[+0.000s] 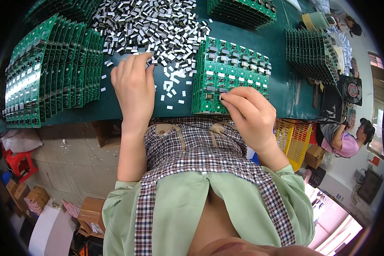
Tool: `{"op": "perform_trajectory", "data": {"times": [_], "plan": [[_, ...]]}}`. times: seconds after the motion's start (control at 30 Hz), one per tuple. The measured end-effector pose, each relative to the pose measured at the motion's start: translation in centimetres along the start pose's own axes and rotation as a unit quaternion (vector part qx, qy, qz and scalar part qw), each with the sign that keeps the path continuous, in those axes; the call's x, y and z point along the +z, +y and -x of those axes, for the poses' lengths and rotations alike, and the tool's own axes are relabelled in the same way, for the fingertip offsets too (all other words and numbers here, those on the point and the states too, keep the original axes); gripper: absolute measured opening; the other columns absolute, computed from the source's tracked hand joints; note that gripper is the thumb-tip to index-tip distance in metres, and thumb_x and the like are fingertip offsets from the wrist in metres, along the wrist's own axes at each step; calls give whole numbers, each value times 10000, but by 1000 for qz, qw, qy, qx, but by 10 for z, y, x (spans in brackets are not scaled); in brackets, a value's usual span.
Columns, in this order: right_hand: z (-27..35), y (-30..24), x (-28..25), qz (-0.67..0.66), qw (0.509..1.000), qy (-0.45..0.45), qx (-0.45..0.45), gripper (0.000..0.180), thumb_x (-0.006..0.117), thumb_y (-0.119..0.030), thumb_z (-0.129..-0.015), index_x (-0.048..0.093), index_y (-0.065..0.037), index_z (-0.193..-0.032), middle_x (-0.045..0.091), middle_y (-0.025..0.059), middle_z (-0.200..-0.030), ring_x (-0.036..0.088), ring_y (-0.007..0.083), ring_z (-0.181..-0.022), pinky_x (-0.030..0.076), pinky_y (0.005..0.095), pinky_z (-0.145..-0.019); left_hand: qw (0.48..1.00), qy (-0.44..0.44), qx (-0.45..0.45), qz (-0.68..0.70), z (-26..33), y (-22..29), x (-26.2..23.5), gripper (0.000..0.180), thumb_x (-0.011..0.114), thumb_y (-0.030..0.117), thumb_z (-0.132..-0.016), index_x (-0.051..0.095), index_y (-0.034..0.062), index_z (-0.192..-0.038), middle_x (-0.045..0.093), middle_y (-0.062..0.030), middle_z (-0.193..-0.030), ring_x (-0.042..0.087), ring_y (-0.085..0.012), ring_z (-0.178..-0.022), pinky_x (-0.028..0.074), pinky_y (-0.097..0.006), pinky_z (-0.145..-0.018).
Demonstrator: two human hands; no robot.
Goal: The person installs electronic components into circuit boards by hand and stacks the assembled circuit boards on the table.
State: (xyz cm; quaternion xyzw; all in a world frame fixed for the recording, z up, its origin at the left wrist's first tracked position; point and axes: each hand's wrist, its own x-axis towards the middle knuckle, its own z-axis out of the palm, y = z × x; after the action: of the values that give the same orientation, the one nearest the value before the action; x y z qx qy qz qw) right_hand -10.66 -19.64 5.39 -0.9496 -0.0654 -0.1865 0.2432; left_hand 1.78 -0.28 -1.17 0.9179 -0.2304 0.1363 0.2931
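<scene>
My right hand (249,112) pinches a small display module (222,96) between thumb and forefinger, at the lower row of the top board on a stack of green circuit boards (209,68). Beside it, a display with lit-looking digits (209,96) sits on the board. White-topped parts and grey parts run in rows across this board. Over the near edge of a large heap of loose display modules (158,32), my left hand (134,81) is open, its fingers bent and its thumb apart from the forefinger. The undersides of its fingertips are hidden.
Upright rows of green boards (51,72) stand at the left, with more stacks at the far side (243,13) and right (309,53). A few loose modules (170,107) lie near the table's front edge. A yellow basket (301,141) stands below; another person (345,141) sits at right.
</scene>
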Motion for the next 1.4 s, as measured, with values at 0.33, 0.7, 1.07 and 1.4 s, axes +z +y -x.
{"op": "perform_trajectory", "data": {"times": [0.33, 0.7, 1.07, 1.4], "plan": [[-1, -4, -2, 40, 999, -16, 10, 194, 720, -9, -673, 661, -47, -854, 616, 47, -815, 614, 203, -670, 495, 303, -562, 982, 35, -60, 174, 7, 7, -7, 231, 618, -8, -802, 624, 24, -1031, 649, -85, -976, 605, -214, -872, 444, -344, -821], [1, -13, -1, -102, 991, 49, -68, 272, 752, 2, -623, 659, -35, -877, 613, 79, -831, 615, 212, -668, 495, 289, -540, 685, -214, -127, 684, 30, 66, -32, 431, 599, -82, -815, 493, -39, -1231, 612, -139, -1079, 598, -172, -1022, 475, -293, -903], [18, -5, -7, -275, 959, 28, 67, 232, 766, 16, -661, 651, -2, -862, 627, 90, -859, 627, 173, -712, 522, 268, -588, 767, -182, -40, 614, 37, 69, -21, 263, 644, -35, -805, 606, -40, -1065, 655, -115, -957, 637, -162, -899, 514, -274, -810], [16, -4, -8, -199, 979, 49, 6, 244, 785, -24, -657, 656, -10, -864, 664, 95, -842, 657, 193, -760, 538, 274, -656, 704, -184, -183, 661, 41, 82, -26, 92, 679, -1, -781, 655, -26, -867, 663, -101, -857, 649, -180, -807, 506, -268, -712]]}}
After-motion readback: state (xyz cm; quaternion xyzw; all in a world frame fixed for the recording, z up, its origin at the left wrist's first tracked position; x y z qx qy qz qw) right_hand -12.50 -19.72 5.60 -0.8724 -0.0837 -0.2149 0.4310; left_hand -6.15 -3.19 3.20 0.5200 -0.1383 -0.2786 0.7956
